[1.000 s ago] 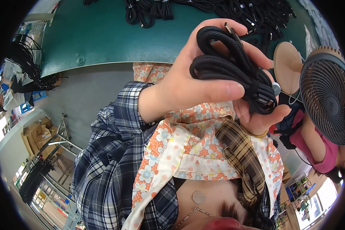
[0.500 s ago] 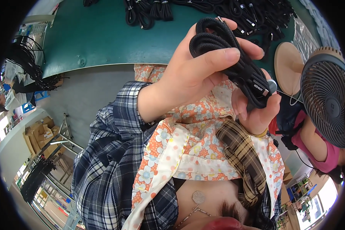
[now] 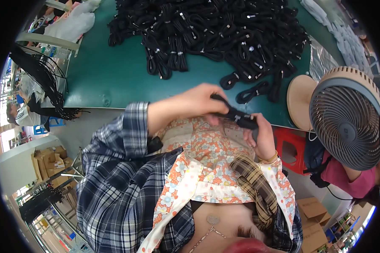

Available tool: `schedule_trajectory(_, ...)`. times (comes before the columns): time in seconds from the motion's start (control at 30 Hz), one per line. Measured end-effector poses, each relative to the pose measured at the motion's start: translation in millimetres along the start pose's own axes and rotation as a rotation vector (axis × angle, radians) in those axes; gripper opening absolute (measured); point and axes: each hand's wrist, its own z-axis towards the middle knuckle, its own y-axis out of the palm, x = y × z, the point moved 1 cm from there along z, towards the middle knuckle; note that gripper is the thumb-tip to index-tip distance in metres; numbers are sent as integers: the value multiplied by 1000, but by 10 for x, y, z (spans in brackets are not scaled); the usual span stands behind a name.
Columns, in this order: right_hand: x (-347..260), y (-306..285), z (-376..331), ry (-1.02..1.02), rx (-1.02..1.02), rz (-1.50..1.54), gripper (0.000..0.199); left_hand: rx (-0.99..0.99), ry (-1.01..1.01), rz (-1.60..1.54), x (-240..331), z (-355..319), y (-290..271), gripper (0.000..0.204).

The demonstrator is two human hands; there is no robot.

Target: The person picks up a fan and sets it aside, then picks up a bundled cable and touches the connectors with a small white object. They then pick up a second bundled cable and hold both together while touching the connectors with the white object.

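Note:
A coiled black braided cable (image 3: 242, 118), bound in the middle with a black strap, is stretched between my two hands just off the table's near edge. My left hand (image 3: 198, 100) grips its left end, the fingers curled over it and slightly blurred. At the other end my right hand (image 3: 264, 138) has its thumb and fingers closed on the coil. Beyond them, on the green table (image 3: 114, 80), lies a large heap of similar coiled black cables (image 3: 202, 31). Nearest to my hands is a loose coil (image 3: 252, 92) at the heap's front edge.
At the right stands a fan (image 3: 346, 126) on a round light base (image 3: 299, 101), close to my right hand. Below the table edge is a red stool (image 3: 293, 149). A person in a pink sleeve (image 3: 350, 181) sits beyond. Long black cables (image 3: 42, 76) hang at the left.
Both hands have lowered and moved away from me with the cable, now held more level. The view has shifted, showing more of the cable heap.

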Motion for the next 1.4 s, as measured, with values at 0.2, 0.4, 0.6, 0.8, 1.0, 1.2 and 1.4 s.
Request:
schedule_trajectory(0.2,-143,9,62,-185,86,140,32,274,659,-227,1245,306,-359,61)
schedule_trajectory(0.4,-49,-20,23,-185,80,28,29,1113,366,1012,801,416,-1368,64)
schedule_trajectory(0.6,-31,-18,46,-176,94,58,26,1483,102,1245,415,508,-1662,55)
schedule_trajectory(0.8,-16,31,25,-154,82,35,24,1363,436,1354,375,489,-1626,45)
schedule_trajectory(1.0,-17,67,32,-135,83,35,24,1226,547,1200,202,480,-1848,39)
schedule_trajectory(1.2,-12,125,48,-129,87,18,24,1070,580,1737,136,460,-1497,35)
schedule_trajectory(1.4,-32,222,45,-128,58,-40,24,981,694,1932,278,449,-1553,32)
